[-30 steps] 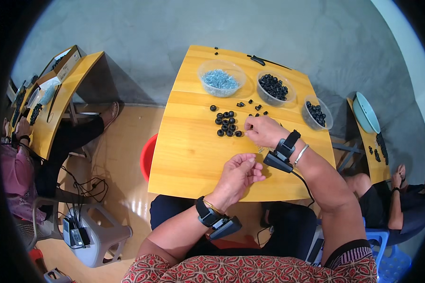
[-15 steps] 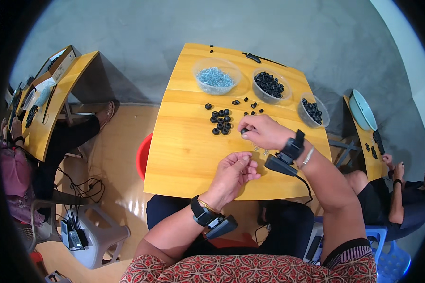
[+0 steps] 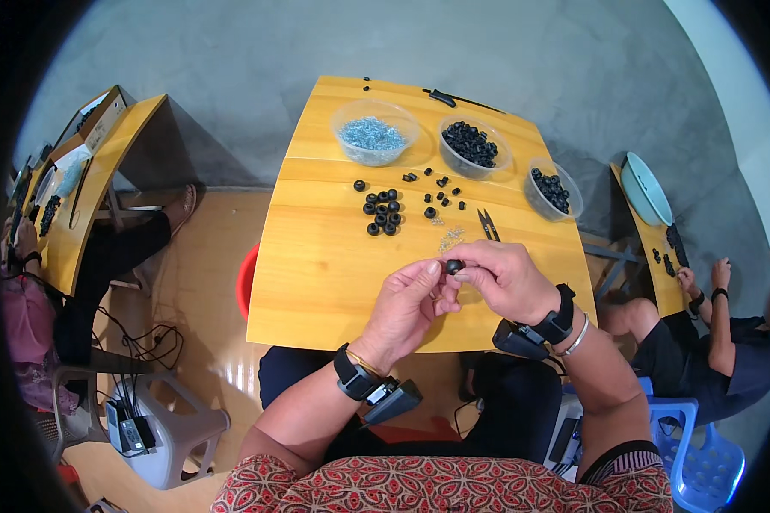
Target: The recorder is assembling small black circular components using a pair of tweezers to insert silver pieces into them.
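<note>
Near the front edge of the table, my two hands meet. My right hand (image 3: 515, 275) pinches a round black knob-like part (image 3: 454, 267) between thumb and fingers. Just left of it, my left hand (image 3: 406, 303) is closed in a pinch against the same spot; whatever lies between its fingertips is too small or hidden. Beyond the hands are small clear pieces (image 3: 451, 239), scattered on the wood. A cluster of round black parts (image 3: 382, 211) lies to the left, with several smaller black pieces (image 3: 442, 181) farther back.
Black-handled snips (image 3: 488, 225) lie beyond my right hand. Along the back stand a tub of bluish screws or pins (image 3: 376, 156), a tub of small black parts (image 3: 473, 171) and a tub of round ones (image 3: 530, 205). A screwdriver-like tool (image 3: 441, 98) lies behind; people sit at both sides.
My right hand has come back from the black parts to my left hand, carrying the round black part. The snips it covered now show. The whole view has shifted slightly.
</note>
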Available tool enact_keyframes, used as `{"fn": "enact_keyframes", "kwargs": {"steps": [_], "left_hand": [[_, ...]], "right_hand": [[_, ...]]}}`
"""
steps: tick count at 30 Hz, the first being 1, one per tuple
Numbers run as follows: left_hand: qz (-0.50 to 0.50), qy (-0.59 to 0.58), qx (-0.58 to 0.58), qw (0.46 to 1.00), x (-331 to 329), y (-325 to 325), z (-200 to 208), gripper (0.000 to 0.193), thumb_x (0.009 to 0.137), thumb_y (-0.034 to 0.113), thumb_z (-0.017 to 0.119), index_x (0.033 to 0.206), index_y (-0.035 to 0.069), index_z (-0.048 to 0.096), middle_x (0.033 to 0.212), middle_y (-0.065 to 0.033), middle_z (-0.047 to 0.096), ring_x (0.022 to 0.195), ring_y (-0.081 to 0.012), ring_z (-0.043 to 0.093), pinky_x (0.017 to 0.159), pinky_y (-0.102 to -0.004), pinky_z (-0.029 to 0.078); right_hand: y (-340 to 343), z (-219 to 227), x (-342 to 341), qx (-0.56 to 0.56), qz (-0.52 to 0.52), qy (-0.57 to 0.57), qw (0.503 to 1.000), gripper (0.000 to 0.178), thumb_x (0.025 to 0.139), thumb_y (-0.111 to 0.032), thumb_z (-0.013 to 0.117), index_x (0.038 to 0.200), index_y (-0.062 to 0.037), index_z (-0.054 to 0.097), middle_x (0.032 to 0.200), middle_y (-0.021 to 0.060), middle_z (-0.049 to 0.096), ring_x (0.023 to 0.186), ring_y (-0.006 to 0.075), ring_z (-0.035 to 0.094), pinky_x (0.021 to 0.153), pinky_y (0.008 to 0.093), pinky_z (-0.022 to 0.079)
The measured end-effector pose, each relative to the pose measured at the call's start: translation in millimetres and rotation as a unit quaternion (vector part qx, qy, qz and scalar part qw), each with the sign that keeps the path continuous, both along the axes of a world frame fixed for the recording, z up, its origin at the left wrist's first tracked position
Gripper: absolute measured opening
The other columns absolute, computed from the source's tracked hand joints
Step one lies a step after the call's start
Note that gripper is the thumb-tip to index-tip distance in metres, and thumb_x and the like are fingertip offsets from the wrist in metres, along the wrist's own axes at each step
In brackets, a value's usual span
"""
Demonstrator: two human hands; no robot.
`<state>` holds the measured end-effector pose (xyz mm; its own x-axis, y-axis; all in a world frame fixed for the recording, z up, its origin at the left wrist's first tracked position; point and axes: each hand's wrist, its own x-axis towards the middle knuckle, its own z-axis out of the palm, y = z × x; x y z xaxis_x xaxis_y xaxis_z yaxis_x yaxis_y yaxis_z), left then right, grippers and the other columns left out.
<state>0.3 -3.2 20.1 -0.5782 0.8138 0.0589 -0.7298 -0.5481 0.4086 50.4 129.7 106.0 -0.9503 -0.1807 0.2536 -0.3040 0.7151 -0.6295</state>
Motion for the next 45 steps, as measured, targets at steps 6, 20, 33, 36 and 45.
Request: {"fn": "enact_keyframes", "kwargs": {"steps": [6,20,33,36,45], "left_hand": [[-0.035,0.026,0.027,0.999,-3,0,-7,0.018,0.086,0.015,0.046,0.094,0.001,0.053,0.082,-0.0081,0.058,0.065,-0.0123,0.054,0.061,-0.0242,0.047],[0.015,0.028,0.029,0.999,-3,-3,3,0.013,0.080,0.007,0.053,0.094,0.007,0.051,0.089,-0.0114,0.054,0.074,-0.0143,0.055,0.067,-0.0272,0.049],[0.119,0.220,-0.068,0.966,-1,-3,1,0.022,0.081,0.004,0.052,0.102,-0.002,0.050,0.089,-0.0108,0.056,0.074,-0.0151,0.056,0.068,-0.0281,0.048],[0.127,0.248,-0.075,0.957,0,-3,3,0.021,0.082,0.005,0.049,0.102,-0.002,0.050,0.090,-0.0110,0.056,0.075,-0.0152,0.056,0.068,-0.0291,0.048],[0.077,0.268,-0.086,0.957,8,-1,3,0.019,0.083,0.005,0.048,0.101,-0.002,0.050,0.080,-0.0073,0.054,0.072,-0.0135,0.055,0.069,-0.0289,0.049]], "right_hand": [[1,-6,4,0.024,0.015,0.025,0.999,0.023,0.071,0.004,0.050,0.093,-0.0024,0.054,0.072,0.0120,0.056,0.067,0.0254,0.057,0.060,0.0312,0.045],[20,-11,40,-0.532,-0.096,-0.151,0.828,0.016,0.081,-0.003,0.042,0.094,0.0016,0.049,0.088,0.0093,0.052,0.063,0.0098,0.042,0.060,0.0227,0.038],[13,-37,60,-0.637,-0.147,-0.151,0.742,0.024,0.088,-0.025,0.043,0.086,-0.0020,0.048,0.063,-0.0012,0.038,0.052,0.0050,0.032,0.046,0.0175,0.030],[11,-40,60,-0.596,-0.178,-0.145,0.769,0.024,0.088,-0.022,0.043,0.094,0.0004,0.050,0.065,-0.0023,0.037,0.055,0.0054,0.034,0.049,0.0184,0.032],[4,-21,59,-0.548,-0.069,-0.139,0.822,0.025,0.087,-0.011,0.041,0.109,-0.0007,0.046,0.077,0.0025,0.045,0.065,0.0096,0.042,0.059,0.0263,0.040]]}}
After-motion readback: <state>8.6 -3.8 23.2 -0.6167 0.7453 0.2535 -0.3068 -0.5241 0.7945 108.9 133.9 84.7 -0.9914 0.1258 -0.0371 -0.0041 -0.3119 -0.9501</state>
